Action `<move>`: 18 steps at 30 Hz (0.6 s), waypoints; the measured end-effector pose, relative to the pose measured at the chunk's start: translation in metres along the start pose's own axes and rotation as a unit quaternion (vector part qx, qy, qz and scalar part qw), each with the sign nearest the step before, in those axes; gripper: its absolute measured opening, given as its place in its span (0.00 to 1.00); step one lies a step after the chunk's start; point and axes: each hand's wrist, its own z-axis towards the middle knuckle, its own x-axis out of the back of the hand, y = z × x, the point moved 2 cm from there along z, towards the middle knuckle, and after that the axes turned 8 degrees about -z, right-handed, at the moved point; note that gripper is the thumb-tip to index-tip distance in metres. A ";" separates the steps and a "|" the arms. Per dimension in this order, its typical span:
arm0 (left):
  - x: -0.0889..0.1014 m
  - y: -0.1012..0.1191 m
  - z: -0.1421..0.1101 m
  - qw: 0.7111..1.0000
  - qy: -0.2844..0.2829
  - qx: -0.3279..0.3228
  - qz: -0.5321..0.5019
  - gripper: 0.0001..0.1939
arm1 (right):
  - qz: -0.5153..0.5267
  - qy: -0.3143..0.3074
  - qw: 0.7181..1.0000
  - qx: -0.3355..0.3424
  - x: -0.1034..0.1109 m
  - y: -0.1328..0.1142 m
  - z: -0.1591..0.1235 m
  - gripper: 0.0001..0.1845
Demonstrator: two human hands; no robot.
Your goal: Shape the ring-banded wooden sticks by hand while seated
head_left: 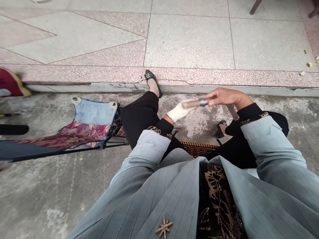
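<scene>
My right hand [223, 97] is bare, its thumb and fingers pinched on the silver, ridged end of a short brownish cylinder [191, 104]. Motion blurs the cylinder, so its exact kind is unclear; it looks like a wooden handle with wire or a metal coil at one end. On my left hand [180, 111] is a white glove. This hand lies right behind and below the cylinder's far end, which covers part of its fingers. I cannot tell whether the glove touches or grips it. Both hands are held above the concrete floor, between my knees.
A low step edge [174, 89] runs across in front of me, with terrazzo tiles [189, 39] beyond. To the left stands a folding fabric chair [92, 116] with a floral pattern. A red shoe [11, 83] shows at the far left. Under me is a woven seat [199, 149].
</scene>
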 end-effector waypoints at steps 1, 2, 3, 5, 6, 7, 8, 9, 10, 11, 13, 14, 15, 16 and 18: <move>-0.001 -0.002 0.000 1.000 -0.011 0.002 -0.021 0.19 | 0.040 0.063 0.997 0.011 0.004 -0.001 -0.001 0.27; -0.002 -0.003 0.000 0.999 -0.023 0.005 -0.036 0.21 | 0.078 0.123 0.989 0.017 0.007 -0.001 0.000 0.26; -0.004 -0.004 0.000 0.998 -0.036 0.010 -0.044 0.22 | 0.107 0.176 0.978 0.016 0.009 -0.001 0.001 0.26; -0.008 -0.004 -0.001 0.997 -0.062 0.018 -0.050 0.23 | 0.130 0.249 0.960 -0.011 0.011 0.004 0.005 0.24; -0.010 -0.003 -0.002 0.996 -0.075 0.022 -0.051 0.22 | 0.117 0.269 0.955 -0.035 0.011 0.008 0.007 0.24; -0.012 -0.003 -0.002 0.994 -0.086 0.026 -0.053 0.22 | 0.088 0.280 0.954 -0.064 0.010 0.012 0.010 0.23; -0.013 -0.003 -0.002 0.993 -0.095 0.030 -0.056 0.22 | 0.044 0.281 0.954 -0.096 0.009 0.016 0.013 0.23; -0.014 -0.003 -0.002 0.993 -0.099 0.033 -0.055 0.21 | -0.011 0.275 0.953 -0.124 0.008 0.019 0.015 0.22; -0.015 -0.003 -0.002 0.993 -0.103 0.037 -0.048 0.21 | -0.068 0.261 0.952 -0.146 0.007 0.021 0.017 0.21; -0.015 -0.003 -0.002 0.993 -0.106 0.040 -0.034 0.20 | -0.124 0.243 0.949 -0.161 0.005 0.022 0.019 0.19; -0.015 -0.002 -0.002 0.993 -0.108 0.036 0.012 0.19 | -0.211 0.199 0.941 -0.172 0.000 0.020 0.021 0.17; -0.015 -0.002 -0.002 0.993 -0.109 0.030 0.040 0.19 | -0.240 0.175 0.939 -0.175 -0.003 0.018 0.022 0.17; -0.015 0.000 -0.002 0.992 -0.109 0.022 0.067 0.19 | -0.263 0.149 0.936 -0.180 -0.006 0.016 0.023 0.17; -0.015 0.002 -0.002 0.990 -0.106 0.015 0.091 0.19 | -0.282 0.122 0.933 -0.187 -0.008 0.015 0.023 0.17; -0.014 0.006 -0.004 0.986 -0.099 0.002 0.136 0.18 | -0.310 0.053 0.929 -0.195 -0.014 0.014 0.023 0.14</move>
